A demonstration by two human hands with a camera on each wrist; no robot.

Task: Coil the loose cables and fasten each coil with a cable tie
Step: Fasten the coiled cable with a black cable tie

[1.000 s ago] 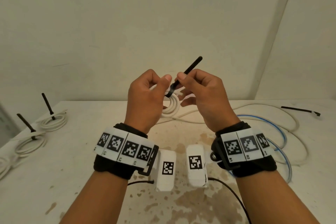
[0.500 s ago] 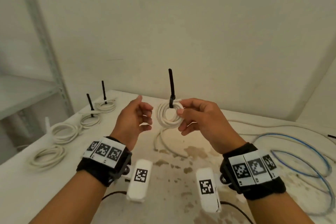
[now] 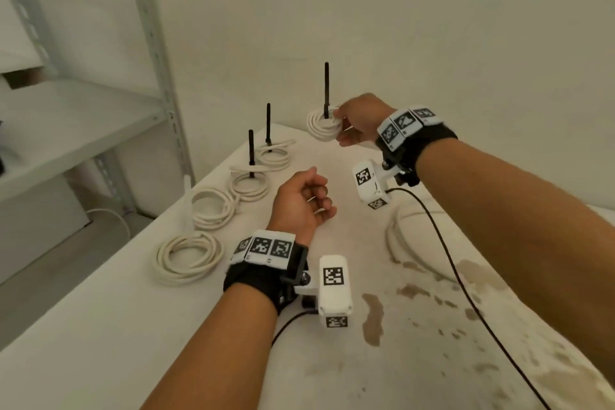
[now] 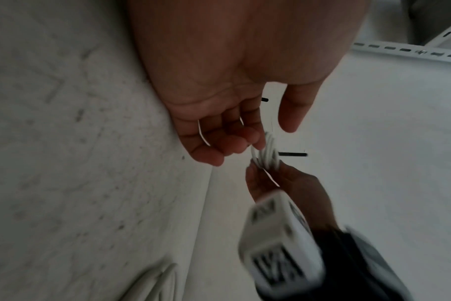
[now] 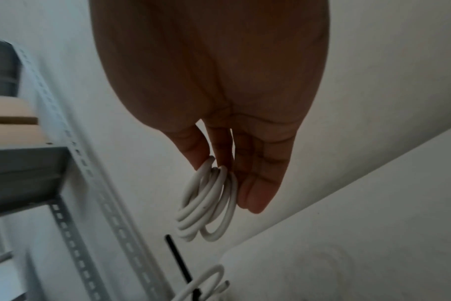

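A small white cable coil (image 3: 323, 128) with a black cable tie (image 3: 326, 90) standing straight up from it hangs above the far end of the white table (image 3: 133, 326). My right hand (image 3: 341, 130) pinches the coil's right side between thumb and fingers. The right wrist view shows the coil (image 5: 206, 203) hanging from my right hand's fingertips (image 5: 252, 201). My left hand (image 3: 319, 193) hovers lower and nearer, fingers loosely curled, holding nothing. In the left wrist view the left hand's fingers (image 4: 219, 146) are relaxed, with the coil (image 4: 267, 154) just beyond them.
Several white coils lie in a row along the table's left edge: two with upright black ties (image 3: 273, 156) (image 3: 249, 186), two nearer ones (image 3: 213, 206) (image 3: 188, 258). A grey metal shelf (image 3: 159, 60) stands left of the table. Loose white cable (image 3: 396, 236) lies under my right forearm.
My left hand has let go of the coil and dropped lower. The right hand has carried the tied coil left and farther away, towards the row of coils; the view has swung left.
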